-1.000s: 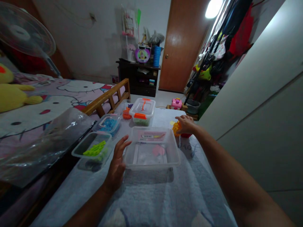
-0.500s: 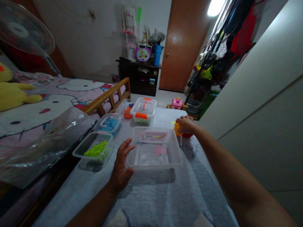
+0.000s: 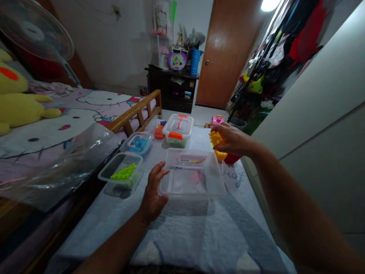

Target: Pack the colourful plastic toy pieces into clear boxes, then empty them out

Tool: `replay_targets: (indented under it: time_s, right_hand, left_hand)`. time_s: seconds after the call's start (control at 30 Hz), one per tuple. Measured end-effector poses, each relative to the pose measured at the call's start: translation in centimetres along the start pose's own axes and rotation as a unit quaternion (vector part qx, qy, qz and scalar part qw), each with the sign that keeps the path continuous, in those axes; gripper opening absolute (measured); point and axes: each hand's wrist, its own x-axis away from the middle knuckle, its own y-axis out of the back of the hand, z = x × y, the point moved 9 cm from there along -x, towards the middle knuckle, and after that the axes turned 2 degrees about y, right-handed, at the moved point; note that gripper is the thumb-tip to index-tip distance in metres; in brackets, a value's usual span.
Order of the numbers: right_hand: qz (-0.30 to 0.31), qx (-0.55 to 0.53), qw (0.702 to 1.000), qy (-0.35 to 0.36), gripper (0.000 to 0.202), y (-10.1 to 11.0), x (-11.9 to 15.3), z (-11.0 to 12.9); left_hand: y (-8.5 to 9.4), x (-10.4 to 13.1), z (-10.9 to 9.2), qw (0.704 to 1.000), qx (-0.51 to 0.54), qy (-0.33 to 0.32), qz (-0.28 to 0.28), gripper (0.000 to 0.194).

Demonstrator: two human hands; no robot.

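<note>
A clear, lidless plastic box (image 3: 182,196) stands in front of me. My left hand (image 3: 154,194) grips its left side, fingertips at the rim and thumb by the near corner. Beyond the box's far right corner, my right hand (image 3: 232,139) is closed around yellow toy blocks (image 3: 217,138). Below that hand, more yellow blocks (image 3: 220,156) lie beside a red piece (image 3: 232,158), partly hidden by the hand and wrist. Inside the box a flat pink patch shows at the bottom, and a printed label on the far wall.
Left of the box are an open tub (image 3: 104,177) with lime-green pieces, a lidded tub (image 3: 138,144) of blue pieces and some orange pieces (image 3: 159,132). A lidded box (image 3: 178,129) with orange clips stands behind. A wooden bed rail (image 3: 134,114) and plastic sheet (image 3: 68,163) lie left.
My right hand has lifted slightly with yellow blocks in it, showing more yellow below. The left hand stays at the box. The whole view has shifted a little.
</note>
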Motion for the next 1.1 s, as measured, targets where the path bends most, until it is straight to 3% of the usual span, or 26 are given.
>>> replay_targets:
  time_s: [0.07, 0.13, 0.2, 0.27, 0.37, 0.5, 0.73, 0.9, 1.03, 1.1]
  right_hand:
    - [0.047, -0.037, 0.997, 0.054, 0.050, -0.7, 0.0, 4.7]
    - [0.127, -0.057, 0.986, 0.092, 0.054, -3.4, 0.0, 8.9]
    - [0.206, -0.042, 0.972, 0.109, 0.054, -6.9, -0.1, 11.7]
    - [0.268, 0.000, 0.958, 0.103, 0.052, -10.4, -0.3, 12.9]
    - [0.324, 0.045, 0.940, 0.098, 0.054, -14.0, -0.9, 13.7]
    - [0.356, 0.074, 0.926, 0.102, 0.051, -16.6, -1.3, 14.3]
    - [0.319, 0.034, 0.942, 0.096, 0.046, -19.7, -1.7, 14.2]
    - [0.314, 0.016, 0.945, 0.092, 0.056, -20.2, -1.6, 14.2]
    - [0.346, -0.013, 0.934, 0.089, 0.052, -19.0, -1.7, 14.3]
    - [0.367, -0.053, 0.927, 0.056, 0.054, -18.2, -1.8, 13.8]
  left_hand:
    - [0.0, -0.1, -0.2, 1.000, 0.002, 0.000, 0.002, 0.063]
    - [0.0, -0.2, -0.4, 1.000, 0.009, -0.001, -0.001, 0.061]
    - [-0.1, -0.2, -0.4, 1.000, 0.015, -0.001, -0.002, 0.061]
    - [-0.1, -0.2, -0.4, 1.000, 0.017, 0.002, -0.002, 0.062]
    - [-0.2, -0.1, -0.4, 1.000, 0.018, 0.004, -0.003, 0.063]
    - [-0.3, -0.1, -0.2, 1.000, 0.021, 0.007, -0.007, 0.064]
    - [-0.3, -0.2, -0.3, 1.000, 0.027, -0.006, -0.010, 0.061]
    - [-0.3, -0.2, -0.4, 1.000, 0.023, -0.004, -0.009, 0.062]
    - [-0.3, -0.2, -0.2, 1.000, 0.012, 0.005, -0.009, 0.064]
    - [-0.3, -0.2, -0.1, 1.000, 0.012, 0.010, -0.010, 0.064]
